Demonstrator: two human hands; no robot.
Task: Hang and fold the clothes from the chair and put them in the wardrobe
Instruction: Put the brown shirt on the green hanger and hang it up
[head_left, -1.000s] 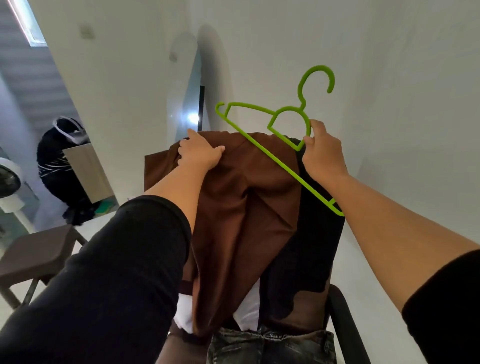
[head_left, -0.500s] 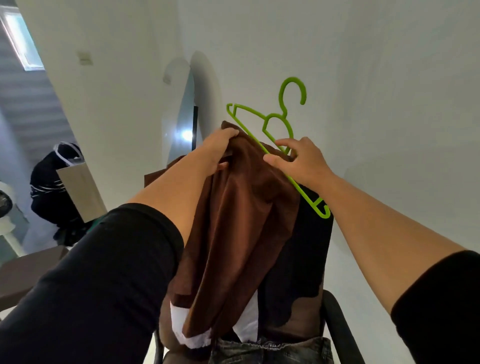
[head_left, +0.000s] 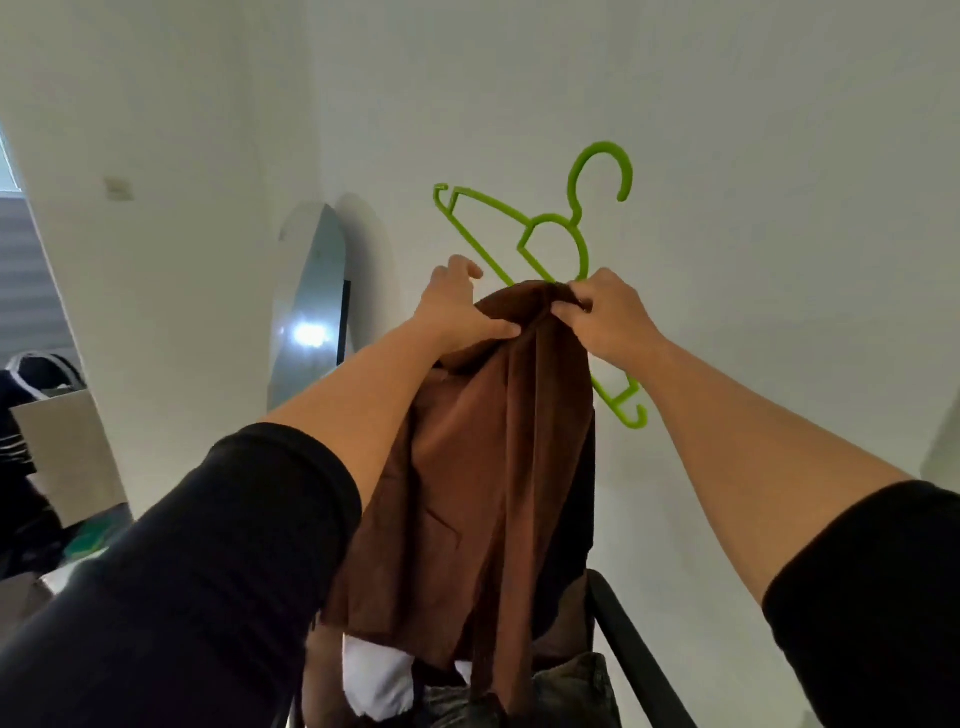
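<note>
A brown garment (head_left: 483, 467) hangs in front of me, bunched at its top. My left hand (head_left: 457, 312) grips the bunched top on the left side. My right hand (head_left: 605, 317) pinches the cloth on the right together with a bright green plastic hanger (head_left: 550, 234). The hanger is tilted, its hook up and to the right, its lower end sticking out below my right wrist. Its middle is hidden behind the cloth. Under the garment, on the chair (head_left: 639, 660), lie a white cloth (head_left: 374, 680) and dark jeans (head_left: 571, 691).
White walls stand close ahead and to the right. A tall mirror (head_left: 306, 312) leans against the wall on the left. Further left are a cardboard box (head_left: 62, 452) and dark bags (head_left: 21, 374) on the floor.
Both hands have come closer together at the top of the garment. The cloth is more bunched and drawn up over the hanger. The hanger has risen and turned more upright.
</note>
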